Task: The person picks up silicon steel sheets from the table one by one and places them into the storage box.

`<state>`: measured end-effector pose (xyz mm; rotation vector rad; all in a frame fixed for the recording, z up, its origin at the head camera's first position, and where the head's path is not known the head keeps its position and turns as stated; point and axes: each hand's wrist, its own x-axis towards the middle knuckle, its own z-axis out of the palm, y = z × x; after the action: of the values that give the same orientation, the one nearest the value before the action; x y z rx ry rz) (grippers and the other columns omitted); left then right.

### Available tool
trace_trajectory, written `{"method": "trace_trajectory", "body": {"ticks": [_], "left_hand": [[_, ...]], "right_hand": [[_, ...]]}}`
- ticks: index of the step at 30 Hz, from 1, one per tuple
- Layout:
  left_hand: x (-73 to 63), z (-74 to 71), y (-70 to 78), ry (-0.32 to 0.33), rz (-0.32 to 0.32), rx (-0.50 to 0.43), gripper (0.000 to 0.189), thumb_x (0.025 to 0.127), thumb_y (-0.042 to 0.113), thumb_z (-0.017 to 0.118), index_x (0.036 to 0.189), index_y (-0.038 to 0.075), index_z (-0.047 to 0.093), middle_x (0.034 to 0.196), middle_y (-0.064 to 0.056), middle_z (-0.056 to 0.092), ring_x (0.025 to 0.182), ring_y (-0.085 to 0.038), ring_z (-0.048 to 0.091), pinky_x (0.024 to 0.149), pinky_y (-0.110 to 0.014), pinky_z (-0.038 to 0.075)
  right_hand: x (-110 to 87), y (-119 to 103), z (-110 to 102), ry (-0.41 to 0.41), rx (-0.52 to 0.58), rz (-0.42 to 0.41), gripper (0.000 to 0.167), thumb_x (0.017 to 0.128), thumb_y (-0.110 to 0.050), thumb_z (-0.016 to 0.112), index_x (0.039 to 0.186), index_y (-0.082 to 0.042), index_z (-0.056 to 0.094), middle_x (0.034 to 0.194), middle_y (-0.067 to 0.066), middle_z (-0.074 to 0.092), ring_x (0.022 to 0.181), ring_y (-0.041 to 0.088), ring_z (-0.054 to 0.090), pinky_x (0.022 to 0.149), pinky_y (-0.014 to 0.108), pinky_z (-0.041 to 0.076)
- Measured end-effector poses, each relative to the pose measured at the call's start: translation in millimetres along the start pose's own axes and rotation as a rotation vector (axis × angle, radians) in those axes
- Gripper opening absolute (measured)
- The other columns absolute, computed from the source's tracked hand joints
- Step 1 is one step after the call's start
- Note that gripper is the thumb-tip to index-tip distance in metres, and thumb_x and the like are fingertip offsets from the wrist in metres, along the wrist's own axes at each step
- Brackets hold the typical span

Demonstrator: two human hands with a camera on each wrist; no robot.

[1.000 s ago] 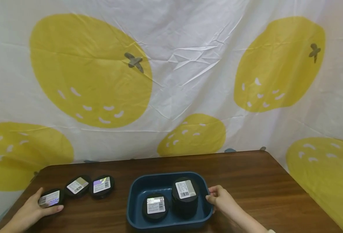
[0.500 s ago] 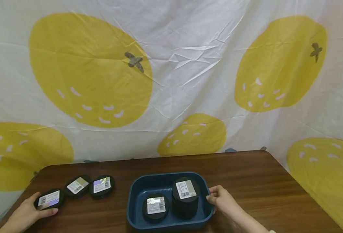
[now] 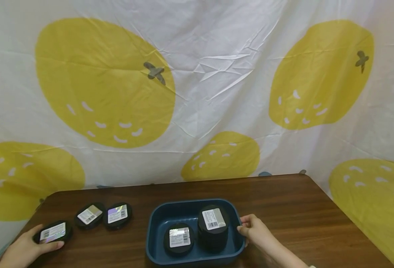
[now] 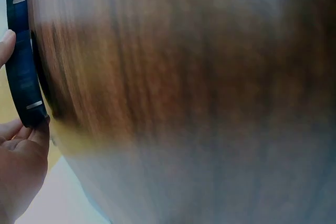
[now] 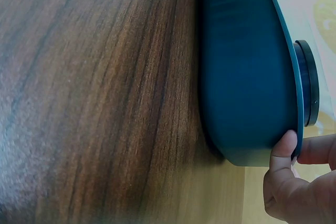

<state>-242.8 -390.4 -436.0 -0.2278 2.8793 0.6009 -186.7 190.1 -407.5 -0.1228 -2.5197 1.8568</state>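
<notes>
On the far left of the head view, my left hand (image 3: 24, 247) grips a flat round black container (image 3: 54, 231) with a white barcode label on top. Its thumb lies along the near side and its fingers round the left side. The left wrist view shows the container's dark side wall (image 4: 23, 77) edge-on, close over the table. My right hand (image 3: 257, 230) pinches the right rim of a blue rectangular tub (image 3: 158, 223); the right wrist view has thumb and fingers on either side of that rim. Inside the tub are one low black container (image 3: 179, 242) and a taller black stack (image 3: 213, 223).
Two more labelled black containers, a left one (image 3: 89, 215) and a right one (image 3: 117, 216), sit side by side between my left hand and the tub. The brown wooden table (image 3: 277, 193) ends at a white curtain (image 3: 217, 82) printed with yellow fruit.
My left hand has shifted a little left and toward me with its container, widening the gap to the two neighbouring containers. The right hand and the tub stay put.
</notes>
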Motion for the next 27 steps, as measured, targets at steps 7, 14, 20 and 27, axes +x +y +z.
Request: {"method": "trace_trajectory", "body": {"ticks": [7, 14, 20, 27], "left_hand": [[-5.0, -4.3, -1.1, -0.013, -0.066, -0.006, 0.113, 0.072, 0.066, 0.062, 0.127, -0.023, 0.021, 0.121, -0.049, 0.029, 0.107, -0.061, 0.037, 0.085, -0.062, 0.038], [-8.2, -6.1, 0.7, -0.011, -0.080, -0.015, 0.112, 0.073, 0.068, 0.061, 0.128, -0.021, 0.022, 0.120, -0.048, 0.029, 0.106, -0.061, 0.036, 0.083, -0.062, 0.039], [-14.4, -7.9, 4.9, -0.002, -0.033, 0.011, 0.107, 0.075, 0.066, 0.060, 0.127, -0.020, 0.024, 0.120, -0.049, 0.029, 0.105, -0.062, 0.036, 0.081, -0.062, 0.040], [-22.6, -6.3, 11.4, 0.039, 0.026, 0.012, 0.102, 0.077, 0.061, 0.062, 0.126, -0.020, 0.026, 0.120, -0.048, 0.029, 0.105, -0.060, 0.038, 0.080, -0.061, 0.040]], "right_hand": [[-1.5, -1, -1, -0.005, 0.001, 0.010, 0.027, 0.082, 0.005, 0.056, 0.104, 0.016, 0.045, 0.081, 0.011, 0.048, 0.061, 0.018, 0.046, 0.048, 0.025, 0.042], [-1.3, 0, 0, 0.004, -0.001, 0.006, 0.027, 0.082, 0.005, 0.056, 0.104, 0.016, 0.045, 0.081, 0.011, 0.047, 0.062, 0.018, 0.047, 0.047, 0.026, 0.043], [-1.9, -1, 0, 0.005, -0.005, 0.014, 0.026, 0.082, 0.006, 0.056, 0.104, 0.016, 0.046, 0.082, 0.011, 0.048, 0.063, 0.019, 0.047, 0.048, 0.026, 0.043], [-0.9, -1, 0, 0.014, -0.011, 0.001, 0.026, 0.082, 0.006, 0.056, 0.104, 0.017, 0.045, 0.081, 0.012, 0.050, 0.061, 0.018, 0.048, 0.047, 0.025, 0.042]]}}
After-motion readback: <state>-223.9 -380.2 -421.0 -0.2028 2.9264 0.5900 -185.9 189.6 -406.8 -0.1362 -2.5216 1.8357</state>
